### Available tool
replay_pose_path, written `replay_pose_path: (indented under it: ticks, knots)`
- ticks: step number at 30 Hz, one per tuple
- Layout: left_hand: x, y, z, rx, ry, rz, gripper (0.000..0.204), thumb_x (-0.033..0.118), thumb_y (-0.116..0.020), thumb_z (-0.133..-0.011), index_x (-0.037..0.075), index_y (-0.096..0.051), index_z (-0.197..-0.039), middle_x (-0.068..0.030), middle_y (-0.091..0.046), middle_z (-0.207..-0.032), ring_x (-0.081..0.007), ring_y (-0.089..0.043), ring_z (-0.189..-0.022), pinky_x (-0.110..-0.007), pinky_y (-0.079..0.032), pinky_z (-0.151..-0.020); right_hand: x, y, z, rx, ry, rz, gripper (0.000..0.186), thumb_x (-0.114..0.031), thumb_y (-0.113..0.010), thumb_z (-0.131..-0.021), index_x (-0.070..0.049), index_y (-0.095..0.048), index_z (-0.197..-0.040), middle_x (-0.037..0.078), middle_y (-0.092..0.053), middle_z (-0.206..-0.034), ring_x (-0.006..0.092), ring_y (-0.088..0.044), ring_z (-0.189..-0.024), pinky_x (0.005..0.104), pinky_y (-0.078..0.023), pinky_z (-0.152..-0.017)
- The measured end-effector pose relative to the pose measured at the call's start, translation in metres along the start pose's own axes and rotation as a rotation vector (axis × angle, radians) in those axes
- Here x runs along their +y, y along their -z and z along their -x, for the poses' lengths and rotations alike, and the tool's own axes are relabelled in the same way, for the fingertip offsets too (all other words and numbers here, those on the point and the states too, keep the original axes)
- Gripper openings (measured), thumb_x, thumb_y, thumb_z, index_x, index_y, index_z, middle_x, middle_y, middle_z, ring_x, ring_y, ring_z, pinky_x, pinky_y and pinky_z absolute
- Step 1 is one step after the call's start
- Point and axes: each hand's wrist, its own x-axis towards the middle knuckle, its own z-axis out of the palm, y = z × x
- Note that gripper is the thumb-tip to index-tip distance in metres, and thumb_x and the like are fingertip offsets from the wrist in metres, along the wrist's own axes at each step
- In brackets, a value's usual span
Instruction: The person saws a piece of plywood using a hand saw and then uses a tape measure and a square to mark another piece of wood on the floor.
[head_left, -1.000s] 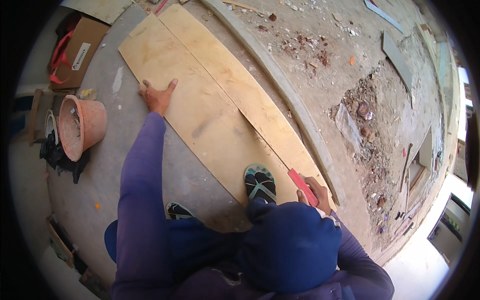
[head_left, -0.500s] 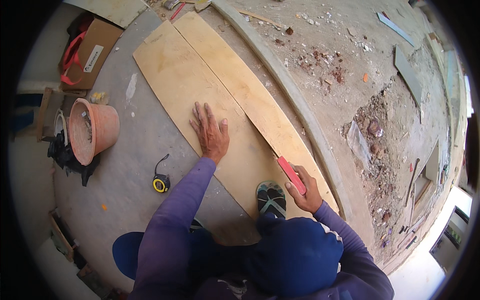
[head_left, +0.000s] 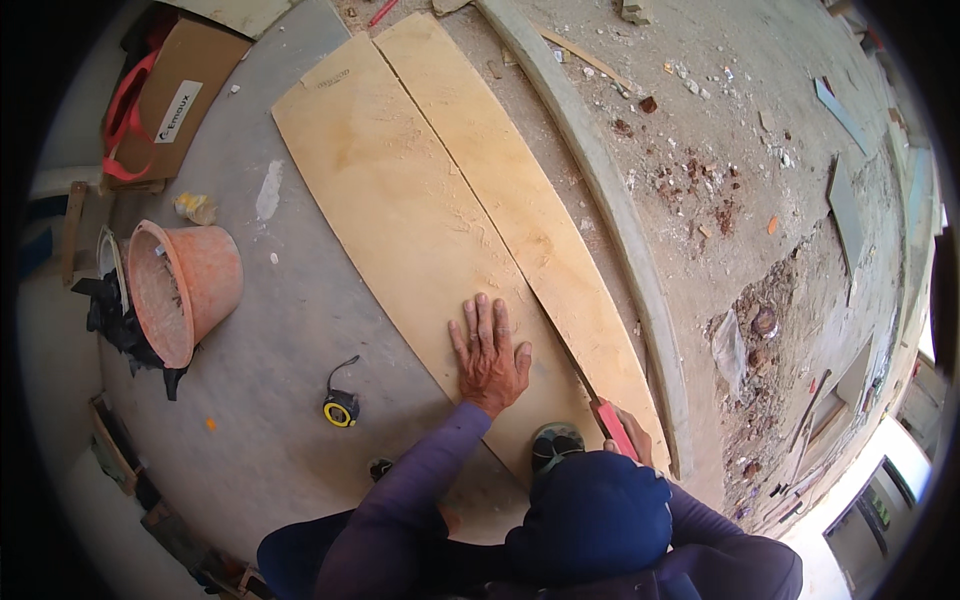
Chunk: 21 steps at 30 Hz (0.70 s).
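A long plywood sheet [head_left: 390, 230] lies on the ground, parted lengthwise by a narrow slit with shavings along it. My left hand [head_left: 489, 362] is pressed flat on the wider part, fingers outstretched and holding nothing. At the slit's near end my right hand [head_left: 640, 432] is wrapped round a red-handled cutting tool [head_left: 616, 428]. A thin dark strip runs from the tool's front into the slit; I cannot tell how much of it is blade. My blue-clad knee [head_left: 600, 510] hides part of the right wrist. A sandalled foot [head_left: 556, 445] rests on the board's near end.
A black-and-yellow tape measure [head_left: 341, 408] lies left of the board. Farther left are an orange bucket [head_left: 215, 285] and a cardboard box [head_left: 190, 85] with a red strap. A raised concrete edge [head_left: 575, 130] runs along the right, with rubble [head_left: 765, 330] beyond.
My right hand has drawn the red-handled tool nearer to me along the slit. My left hand has shifted nearer along the board, still flat. The view has moved too.
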Motion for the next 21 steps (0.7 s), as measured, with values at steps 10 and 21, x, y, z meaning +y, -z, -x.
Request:
replay_pose_path:
  ticks: [10,21]
  knots:
    - [-0.002,-0.001,0.006,0.024,0.017,0.017,0.089,0.042,-0.058,-0.104,0.000,-0.020,-0.172,-0.0246,-0.014,-0.179,-0.0460,-0.011,-0.167,-0.071,-0.007,-0.130,-0.010,0.001,0.007,-0.067,-0.075,-0.029,0.064,-0.021,-0.070,-0.102,0.005,-0.047,-0.156,0.027,-0.065,-0.144,0.0396,-0.067,-0.134,0.0418,-0.051,-0.112]
    - [-0.005,-0.008,0.019,0.208,0.017,0.037,0.084,0.041,-0.056,-0.105,0.002,-0.023,-0.172,-0.0222,-0.019,-0.178,-0.0429,-0.011,-0.167,-0.068,-0.007,-0.131,-0.025,-0.021,-0.008,0.087,0.102,-0.001,0.048,-0.022,-0.070,-0.104,0.003,-0.060,-0.144,0.025,-0.071,-0.130,0.0366,-0.071,-0.122,0.0394,-0.053,-0.105]
